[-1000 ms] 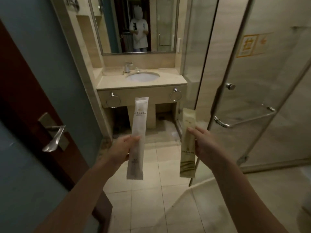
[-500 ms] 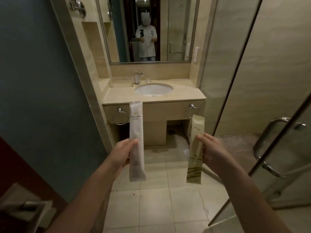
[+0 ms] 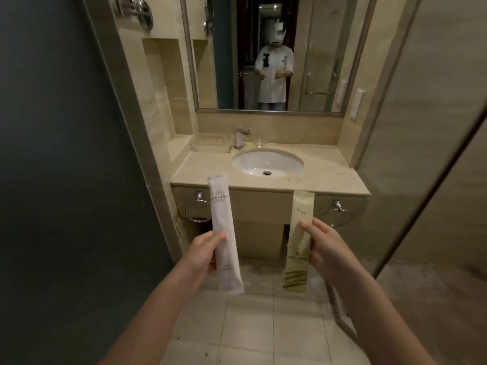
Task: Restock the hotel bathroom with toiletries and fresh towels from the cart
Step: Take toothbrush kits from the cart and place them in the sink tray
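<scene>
Head view: my left hand (image 3: 203,255) grips a white toiletry packet (image 3: 223,227), my right hand (image 3: 328,252) a cream toiletry packet (image 3: 299,256), upright and apart, probably for laying on the vanity surface (image 3: 332,176) mid-frame.

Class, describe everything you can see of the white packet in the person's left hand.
The white packet is a long, flat, sealed sachet, papery-looking, with a small emblem and print near its top. It stands almost upright in mid-air, top tilted slightly left, before the sink counter. Only the left hand touches it, gripping its lower half.
</scene>
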`<action>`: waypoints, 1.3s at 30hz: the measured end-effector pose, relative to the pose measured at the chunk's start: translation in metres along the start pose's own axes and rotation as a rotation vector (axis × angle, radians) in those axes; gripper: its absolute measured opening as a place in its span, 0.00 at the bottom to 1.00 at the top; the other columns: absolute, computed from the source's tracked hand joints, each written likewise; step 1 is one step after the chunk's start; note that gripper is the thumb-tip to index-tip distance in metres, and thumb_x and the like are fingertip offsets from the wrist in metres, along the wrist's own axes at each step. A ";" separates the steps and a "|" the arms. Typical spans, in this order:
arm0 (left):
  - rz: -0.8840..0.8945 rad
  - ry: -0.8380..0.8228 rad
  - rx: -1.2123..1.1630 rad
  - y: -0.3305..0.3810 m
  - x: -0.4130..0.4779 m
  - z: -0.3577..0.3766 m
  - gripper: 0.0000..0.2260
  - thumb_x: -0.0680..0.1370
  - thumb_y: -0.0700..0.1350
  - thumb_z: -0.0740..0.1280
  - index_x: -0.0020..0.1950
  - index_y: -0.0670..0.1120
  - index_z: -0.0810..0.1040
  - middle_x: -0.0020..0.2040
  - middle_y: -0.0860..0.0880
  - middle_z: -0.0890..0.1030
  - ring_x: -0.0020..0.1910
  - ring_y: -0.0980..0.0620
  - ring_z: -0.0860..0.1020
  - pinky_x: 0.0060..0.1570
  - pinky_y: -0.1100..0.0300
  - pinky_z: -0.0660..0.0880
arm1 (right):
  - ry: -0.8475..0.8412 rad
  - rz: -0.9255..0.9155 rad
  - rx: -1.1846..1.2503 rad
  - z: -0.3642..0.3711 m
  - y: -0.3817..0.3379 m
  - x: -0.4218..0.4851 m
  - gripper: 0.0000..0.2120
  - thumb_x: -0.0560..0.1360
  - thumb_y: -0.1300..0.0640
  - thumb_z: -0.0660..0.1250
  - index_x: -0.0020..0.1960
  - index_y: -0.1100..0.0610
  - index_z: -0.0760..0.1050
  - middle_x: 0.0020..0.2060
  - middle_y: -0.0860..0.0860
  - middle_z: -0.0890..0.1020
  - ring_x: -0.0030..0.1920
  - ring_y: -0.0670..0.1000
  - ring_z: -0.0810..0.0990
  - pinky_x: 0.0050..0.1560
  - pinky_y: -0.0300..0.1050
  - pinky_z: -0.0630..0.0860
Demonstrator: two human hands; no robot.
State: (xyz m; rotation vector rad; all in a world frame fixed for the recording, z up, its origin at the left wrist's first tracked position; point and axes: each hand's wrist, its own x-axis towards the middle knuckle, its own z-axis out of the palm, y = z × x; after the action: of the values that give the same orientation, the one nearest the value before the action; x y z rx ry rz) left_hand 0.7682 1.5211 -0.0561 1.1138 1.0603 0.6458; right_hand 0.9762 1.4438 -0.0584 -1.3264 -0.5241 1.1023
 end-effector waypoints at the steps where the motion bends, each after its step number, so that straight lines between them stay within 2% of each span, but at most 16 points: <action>1: -0.002 0.016 0.002 0.005 0.014 0.003 0.05 0.80 0.46 0.60 0.51 0.48 0.74 0.51 0.44 0.77 0.50 0.45 0.76 0.55 0.47 0.74 | -0.018 -0.007 -0.007 0.001 -0.006 0.019 0.09 0.79 0.57 0.61 0.55 0.55 0.77 0.44 0.54 0.81 0.44 0.53 0.78 0.40 0.48 0.74; 7: 0.015 0.071 0.013 0.036 0.092 0.007 0.07 0.80 0.46 0.60 0.55 0.46 0.73 0.51 0.45 0.77 0.50 0.48 0.77 0.44 0.55 0.75 | -0.143 -0.026 -0.115 0.020 -0.034 0.116 0.08 0.78 0.56 0.62 0.53 0.55 0.79 0.46 0.54 0.82 0.47 0.54 0.79 0.44 0.49 0.74; 13: 0.010 0.082 0.038 0.064 0.175 -0.014 0.08 0.80 0.46 0.59 0.56 0.45 0.74 0.52 0.44 0.78 0.52 0.46 0.78 0.49 0.53 0.77 | -0.177 -0.064 -0.326 0.060 -0.058 0.197 0.08 0.79 0.53 0.61 0.48 0.53 0.78 0.41 0.51 0.81 0.44 0.52 0.79 0.44 0.47 0.73; 16: 0.009 0.063 0.042 0.083 0.225 -0.031 0.09 0.80 0.46 0.59 0.56 0.44 0.75 0.52 0.44 0.79 0.52 0.46 0.78 0.48 0.55 0.77 | -0.175 -0.078 -0.356 0.086 -0.067 0.241 0.07 0.79 0.53 0.61 0.48 0.51 0.78 0.40 0.50 0.79 0.42 0.51 0.78 0.41 0.46 0.73; 21: 0.024 0.050 0.085 0.122 0.315 -0.063 0.07 0.80 0.46 0.60 0.50 0.47 0.77 0.51 0.44 0.80 0.51 0.45 0.79 0.55 0.49 0.76 | -0.184 -0.082 -0.350 0.134 -0.079 0.322 0.07 0.79 0.53 0.61 0.49 0.52 0.78 0.37 0.48 0.79 0.38 0.49 0.77 0.37 0.42 0.74; 23: 0.044 0.033 0.123 0.134 0.350 -0.076 0.07 0.80 0.46 0.60 0.49 0.47 0.77 0.50 0.45 0.81 0.49 0.47 0.80 0.55 0.50 0.76 | -0.188 -0.084 -0.365 0.151 -0.081 0.352 0.07 0.79 0.53 0.61 0.49 0.52 0.79 0.34 0.45 0.80 0.36 0.45 0.79 0.33 0.39 0.73; 25: 0.064 0.013 0.146 0.145 0.386 -0.084 0.07 0.80 0.45 0.60 0.50 0.47 0.78 0.49 0.45 0.81 0.47 0.48 0.80 0.50 0.52 0.77 | -0.183 -0.084 -0.348 0.164 -0.082 0.381 0.07 0.79 0.54 0.61 0.49 0.53 0.79 0.32 0.43 0.81 0.31 0.41 0.79 0.30 0.36 0.73; 28: 0.051 -0.014 0.166 0.155 0.429 -0.089 0.08 0.80 0.45 0.60 0.53 0.46 0.78 0.50 0.46 0.82 0.47 0.50 0.80 0.41 0.61 0.77 | -0.174 -0.066 -0.311 0.178 -0.086 0.420 0.07 0.79 0.56 0.62 0.50 0.54 0.79 0.36 0.45 0.82 0.35 0.42 0.81 0.32 0.37 0.74; 33: 0.024 -0.032 0.158 0.170 0.502 -0.091 0.08 0.80 0.44 0.61 0.53 0.45 0.78 0.51 0.44 0.83 0.49 0.46 0.81 0.51 0.52 0.77 | -0.180 -0.062 -0.288 0.200 -0.099 0.487 0.07 0.79 0.56 0.61 0.49 0.52 0.78 0.44 0.48 0.84 0.44 0.47 0.83 0.40 0.42 0.78; 39: -0.007 -0.056 0.195 0.185 0.584 -0.077 0.11 0.80 0.44 0.59 0.54 0.40 0.78 0.48 0.43 0.81 0.44 0.47 0.79 0.45 0.55 0.76 | -0.216 -0.087 -0.275 0.206 -0.108 0.583 0.07 0.78 0.59 0.62 0.52 0.58 0.78 0.49 0.55 0.83 0.46 0.52 0.82 0.48 0.49 0.78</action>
State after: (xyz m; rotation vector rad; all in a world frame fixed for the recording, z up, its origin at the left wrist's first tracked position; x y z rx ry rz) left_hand 0.9413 2.1132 -0.0922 1.2885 1.0956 0.5100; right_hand 1.0943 2.0604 -0.0683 -1.4123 -0.9118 1.1368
